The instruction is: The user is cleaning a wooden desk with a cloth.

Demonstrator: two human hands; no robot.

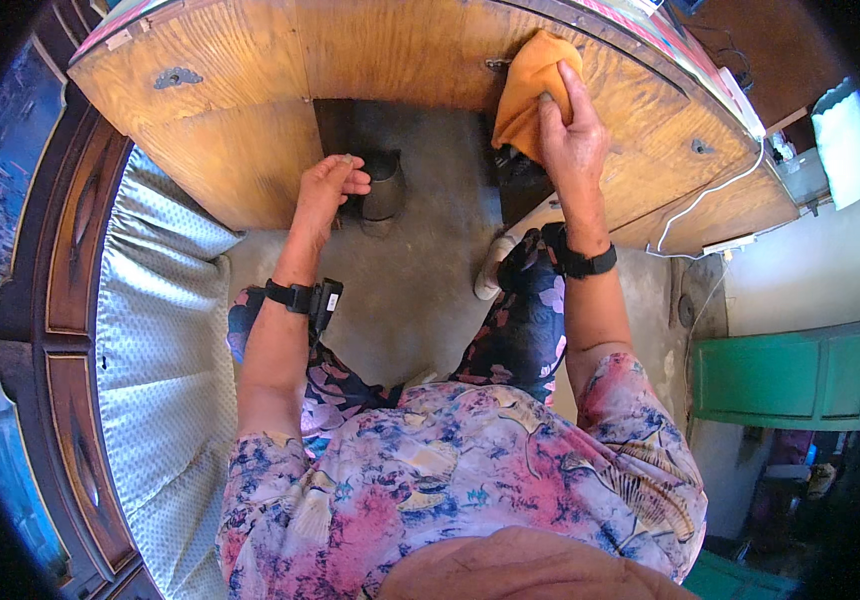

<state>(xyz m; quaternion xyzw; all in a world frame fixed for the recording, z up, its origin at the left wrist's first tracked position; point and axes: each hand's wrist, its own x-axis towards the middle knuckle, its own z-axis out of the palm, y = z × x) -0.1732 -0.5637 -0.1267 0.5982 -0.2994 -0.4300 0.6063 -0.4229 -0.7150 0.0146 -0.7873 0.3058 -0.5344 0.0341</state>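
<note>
My right hand [574, 139] grips an orange cloth [535, 86] between thumb and fingers. The cloth lies against the front of a wooden desk [400, 56], right of its middle, and partly covers a metal drawer fitting [498, 64]. Lower and to the left, my left hand [334, 180] hangs in front of the desk's knee opening, its fingers loosely curled and nothing visible in them. Just beyond those fingers a dark container [383, 184] stands on the floor. Another metal fitting [177, 77] marks the desk's left drawer.
A white cable [689, 206] runs down the desk's right end to a power strip [728, 244]. A patterned curtain or cover [167, 322] hangs at the left beside dark wooden furniture [73, 262]. To the right stands a green cabinet [790, 375]. My knees flank the concrete floor [392, 300].
</note>
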